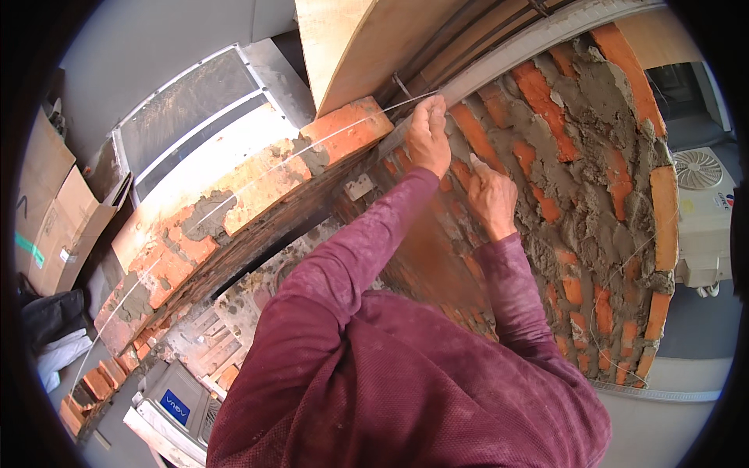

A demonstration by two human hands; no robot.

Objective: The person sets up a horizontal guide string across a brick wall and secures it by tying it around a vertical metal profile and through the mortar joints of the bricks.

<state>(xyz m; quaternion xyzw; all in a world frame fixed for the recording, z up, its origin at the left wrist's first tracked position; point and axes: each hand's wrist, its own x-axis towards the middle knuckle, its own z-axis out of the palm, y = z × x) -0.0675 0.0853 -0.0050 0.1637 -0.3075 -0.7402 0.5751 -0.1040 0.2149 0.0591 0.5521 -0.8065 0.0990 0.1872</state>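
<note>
A white string [269, 173] runs taut along the top of a low brick wall [257, 191] to the corner by a grey-white straight edge strip [499, 69]. At its upper end my left hand [429, 139] is closed, fingertips pinched on the string against the strip. Lower and to the right, my right hand [491, 195] is half curled with its forefinger extended, in front of a brick wall [546, 140] smeared with grey mortar [585, 101]. What lies within its curled fingers is hidden. Patches of mortar also sit on the low wall's top.
A plywood board [335, 47] leans above the corner. Left are a framed glass panel [195, 101], cardboard boxes [66, 210] and loose bricks [97, 382]. A grey case [175, 402] stands below the low wall. An air-conditioner unit [702, 218] is at the right.
</note>
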